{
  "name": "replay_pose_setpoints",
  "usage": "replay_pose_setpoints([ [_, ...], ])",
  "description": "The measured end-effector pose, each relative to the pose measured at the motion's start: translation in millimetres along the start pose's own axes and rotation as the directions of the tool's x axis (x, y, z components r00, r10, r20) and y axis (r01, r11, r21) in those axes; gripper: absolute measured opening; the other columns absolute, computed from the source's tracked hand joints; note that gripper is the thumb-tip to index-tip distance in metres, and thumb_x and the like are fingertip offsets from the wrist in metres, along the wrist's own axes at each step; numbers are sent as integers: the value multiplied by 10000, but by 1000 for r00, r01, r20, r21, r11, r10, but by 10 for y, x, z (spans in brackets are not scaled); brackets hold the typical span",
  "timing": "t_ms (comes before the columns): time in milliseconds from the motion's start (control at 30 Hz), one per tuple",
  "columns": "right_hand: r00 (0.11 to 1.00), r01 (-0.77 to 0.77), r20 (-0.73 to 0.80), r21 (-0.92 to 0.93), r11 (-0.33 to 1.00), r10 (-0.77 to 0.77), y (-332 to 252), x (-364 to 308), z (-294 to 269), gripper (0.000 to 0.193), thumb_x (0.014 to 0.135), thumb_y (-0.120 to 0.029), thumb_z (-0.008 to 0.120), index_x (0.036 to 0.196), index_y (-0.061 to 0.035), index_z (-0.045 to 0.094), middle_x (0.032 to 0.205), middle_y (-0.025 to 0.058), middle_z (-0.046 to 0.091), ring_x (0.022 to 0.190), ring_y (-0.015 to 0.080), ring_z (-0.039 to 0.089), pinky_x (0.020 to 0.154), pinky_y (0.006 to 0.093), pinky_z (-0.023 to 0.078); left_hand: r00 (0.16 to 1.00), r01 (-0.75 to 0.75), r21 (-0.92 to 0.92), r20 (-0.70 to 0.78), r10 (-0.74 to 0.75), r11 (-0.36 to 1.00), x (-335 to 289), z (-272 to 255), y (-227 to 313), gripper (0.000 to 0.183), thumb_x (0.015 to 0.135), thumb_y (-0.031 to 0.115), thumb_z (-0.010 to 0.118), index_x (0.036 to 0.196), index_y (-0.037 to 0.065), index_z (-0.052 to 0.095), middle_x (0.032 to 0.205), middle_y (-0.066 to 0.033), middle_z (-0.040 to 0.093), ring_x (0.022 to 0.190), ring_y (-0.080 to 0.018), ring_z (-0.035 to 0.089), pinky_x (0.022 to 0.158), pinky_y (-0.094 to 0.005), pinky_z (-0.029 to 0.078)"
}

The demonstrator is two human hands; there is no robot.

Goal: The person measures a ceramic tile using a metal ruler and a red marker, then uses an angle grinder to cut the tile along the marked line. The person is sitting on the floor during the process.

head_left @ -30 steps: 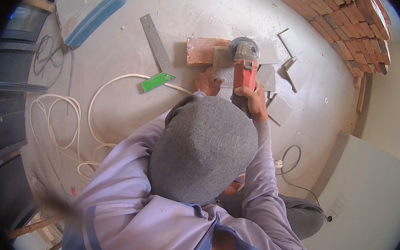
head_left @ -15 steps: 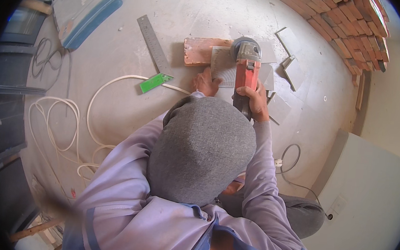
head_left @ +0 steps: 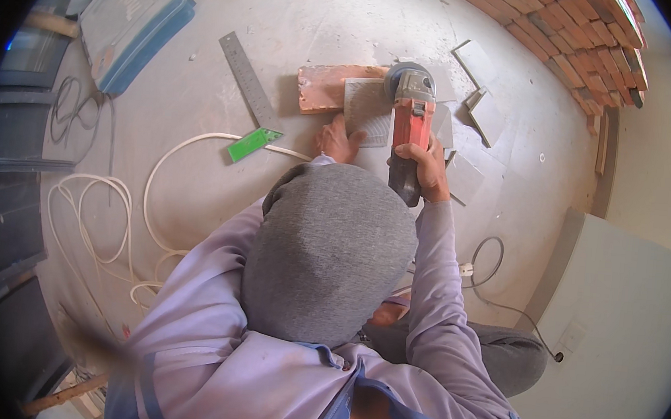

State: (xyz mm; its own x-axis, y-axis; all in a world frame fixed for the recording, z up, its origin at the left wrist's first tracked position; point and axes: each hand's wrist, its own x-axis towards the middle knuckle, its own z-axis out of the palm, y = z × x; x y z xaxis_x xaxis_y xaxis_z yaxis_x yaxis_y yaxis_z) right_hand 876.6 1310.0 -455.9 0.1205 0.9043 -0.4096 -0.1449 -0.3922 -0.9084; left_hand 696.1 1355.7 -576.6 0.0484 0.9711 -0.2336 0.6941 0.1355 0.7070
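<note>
My right hand (head_left: 427,167) wraps round the body of a red and black angle grinder (head_left: 412,124). Its disc and guard lie at the far end, over the right edge of a grey tile (head_left: 366,115) with a ridged surface. The exact contact between disc and tile is hidden under the tool head. With its thumb on the near left corner of that tile, my left hand (head_left: 339,140) grips it. Under the tile's far left part lies an orange brick (head_left: 320,88). Left of the hands rests a try square with a steel blade (head_left: 247,78) and a green handle (head_left: 253,145).
Grey tile pieces (head_left: 466,177) lie scattered right of the grinder. Bricks (head_left: 577,47) are stacked at the far right. A blue and grey tool case (head_left: 140,25) stands far left. White cable (head_left: 122,227) loops over the left floor; a dark cable (head_left: 498,264) runs at right.
The whole view has shifted a little. Relative to the tile, the grinder sits slightly farther right. Both hands keep their holds.
</note>
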Motion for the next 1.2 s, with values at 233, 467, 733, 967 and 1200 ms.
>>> replay_pose_setpoints([
  [233,1000,1,1,25,1000,-1,-3,11,-52,437,687,-99,710,1068,38,544,826,110,624,652,222,668,623,356,577,1000,-6,-11,13,6,1000,9,-11,-29,661,813,587,716,1194,57,611,1109,-223,705,1078,-452,637,954,-543,460],
  [467,1000,-2,-7,41,999,2,29,18,-113,417,695,-91,700,1062,37,551,832,116,626,640,229,667,620,357,580,999,-6,50,51,3,999,20,-14,-37,760,822,666,662,1224,27,579,1141,-257,679,1098,-467,619,960,-545,456],
  [733,1000,0,-9,96,995,0,66,7,-228,405,701,-101,698,1059,28,559,827,117,623,629,233,669,602,365,578,991,26,104,127,-40,994,21,-83,74,753,834,670,650,1203,19,570,1146,-262,670,1111,-466,610,954,-552,451],
  [967,1000,-11,10,155,988,10,-145,-88,-172,430,718,-131,686,1096,22,548,822,114,618,618,240,667,594,369,574,997,17,74,76,-22,997,14,-83,18,599,856,542,696,1170,41,601,1112,-235,691,1068,-444,641,929,-525,481],
  [1200,997,-9,72,-13,1000,10,-196,-102,174,445,691,-148,716,1069,26,555,843,104,621,652,221,664,612,348,570,989,76,108,120,-88,991,-23,-244,181,533,847,460,733,1181,59,623,1072,-224,710,1060,-408,668,920,-487,505],
])
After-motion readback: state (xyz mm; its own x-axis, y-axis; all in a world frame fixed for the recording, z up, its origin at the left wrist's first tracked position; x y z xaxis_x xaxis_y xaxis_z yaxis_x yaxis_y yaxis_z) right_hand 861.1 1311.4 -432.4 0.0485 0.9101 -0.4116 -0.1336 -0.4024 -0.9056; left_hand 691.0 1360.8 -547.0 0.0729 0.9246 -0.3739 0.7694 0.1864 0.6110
